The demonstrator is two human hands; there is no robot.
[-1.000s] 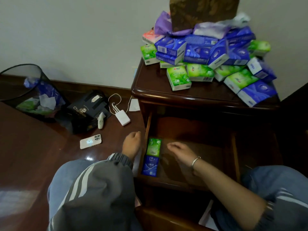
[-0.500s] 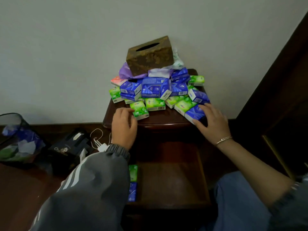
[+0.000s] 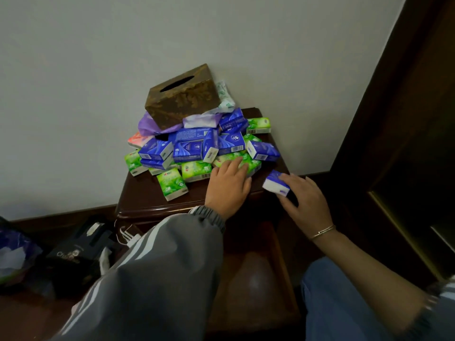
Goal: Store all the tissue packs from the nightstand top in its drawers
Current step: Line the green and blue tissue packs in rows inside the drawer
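A heap of blue and green tissue packs [image 3: 192, 148] covers the back of the dark wooden nightstand top [image 3: 145, 203]. My right hand [image 3: 304, 200] grips a blue pack [image 3: 274, 184] lifted just off the top's right front corner. My left hand [image 3: 227, 185] reaches over the top and lays its fingers on a green pack [image 3: 253, 164] at the heap's front right. Another green pack [image 3: 172, 183] lies alone in front of the heap. Below, the open drawer [image 3: 256, 281] shows its bare bottom; my left sleeve hides its left part.
A brown tissue box [image 3: 182, 97] sits tilted on top of the heap against the wall. On the floor at left are a black box [image 3: 78, 252], a white charger cable [image 3: 128, 236] and a bin [image 3: 12, 257]. Dark wooden furniture [image 3: 406, 134] stands at right.
My right hand has picked the blue pack up off the top's front right. My left hand has moved right from the lone green pack to a green pack near the heap's right.
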